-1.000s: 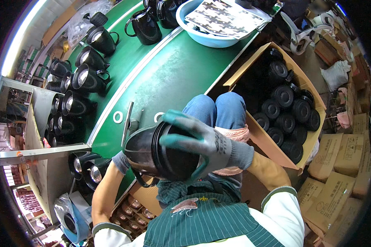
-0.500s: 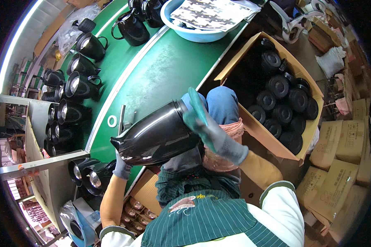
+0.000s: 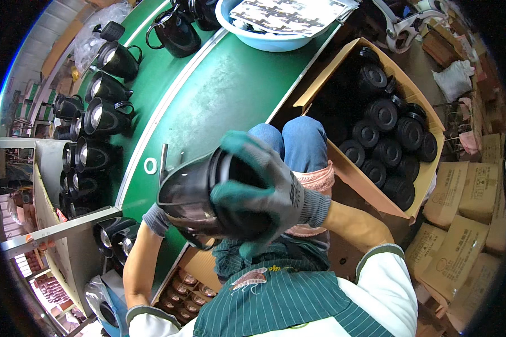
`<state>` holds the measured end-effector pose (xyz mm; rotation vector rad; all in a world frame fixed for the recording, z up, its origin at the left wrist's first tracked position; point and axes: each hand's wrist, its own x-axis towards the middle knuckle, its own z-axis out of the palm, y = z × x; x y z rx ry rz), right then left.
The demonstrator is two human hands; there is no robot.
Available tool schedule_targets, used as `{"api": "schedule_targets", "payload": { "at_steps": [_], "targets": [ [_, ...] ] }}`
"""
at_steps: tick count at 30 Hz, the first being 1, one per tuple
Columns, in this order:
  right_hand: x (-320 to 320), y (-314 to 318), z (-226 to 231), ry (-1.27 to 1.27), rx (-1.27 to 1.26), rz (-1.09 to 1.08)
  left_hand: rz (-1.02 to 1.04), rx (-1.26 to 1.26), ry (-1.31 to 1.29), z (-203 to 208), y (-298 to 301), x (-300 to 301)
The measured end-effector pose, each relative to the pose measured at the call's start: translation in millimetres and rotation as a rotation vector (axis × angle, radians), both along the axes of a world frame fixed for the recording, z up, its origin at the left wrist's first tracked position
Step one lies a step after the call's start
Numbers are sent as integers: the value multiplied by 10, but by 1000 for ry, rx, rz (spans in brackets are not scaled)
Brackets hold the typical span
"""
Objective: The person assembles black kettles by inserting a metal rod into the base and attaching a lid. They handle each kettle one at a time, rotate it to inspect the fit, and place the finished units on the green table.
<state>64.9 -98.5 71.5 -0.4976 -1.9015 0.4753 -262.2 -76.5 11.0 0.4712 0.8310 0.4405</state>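
A glossy black jug [image 3: 188, 194] is held over my lap, tilted so that one round end faces up towards me. Spread around that end, the gloved fingers of my right hand [image 3: 264, 188] grip it; they are partly smeared by motion. Behind the jug's other end, my left hand [image 3: 156, 220] supports it; only the grey glove cuff shows and its fingers are hidden. A metal rod [image 3: 163, 160] stands on the green table [image 3: 216, 90] just beyond the jug, with a white ring [image 3: 150, 165] beside it.
To the right, an open cardboard box [image 3: 343, 168] holds several round black parts [image 3: 387, 151]. More black jugs [image 3: 104, 115] line the table's left. A blue basin [image 3: 275, 44] sits at the far edge. Closed cartons [image 3: 450, 253] are stacked at right.
The jug has swung from lying sideways to pointing its end up towards me. My right hand has moved left and down and now wraps around that end.
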Motion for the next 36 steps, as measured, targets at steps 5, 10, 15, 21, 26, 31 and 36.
{"api": "schedule_targets", "payload": {
  "at_steps": [5,10,15,21,26,31,36],
  "targets": [
    [36,268,-12,152,-204,-10,22,594,448,42,7,53],
    [192,292,-504,41,-1021,184,-191,2074,1308,999,15,239],
    [277,47,-612,-13,-651,154,230,1398,1005,752,-86,9],
    [-23,-6,-73,259,-376,149,423,1240,888,23,-519,-351],
    [260,-385,-442,26,-912,158,78,2033,998,1069,-383,185],
    [24,-395,-98,35,-164,73,415,1201,796,244,-720,-226],
    [-95,-653,115,375,-959,63,156,1965,1031,1084,-559,209]
  ]
}}
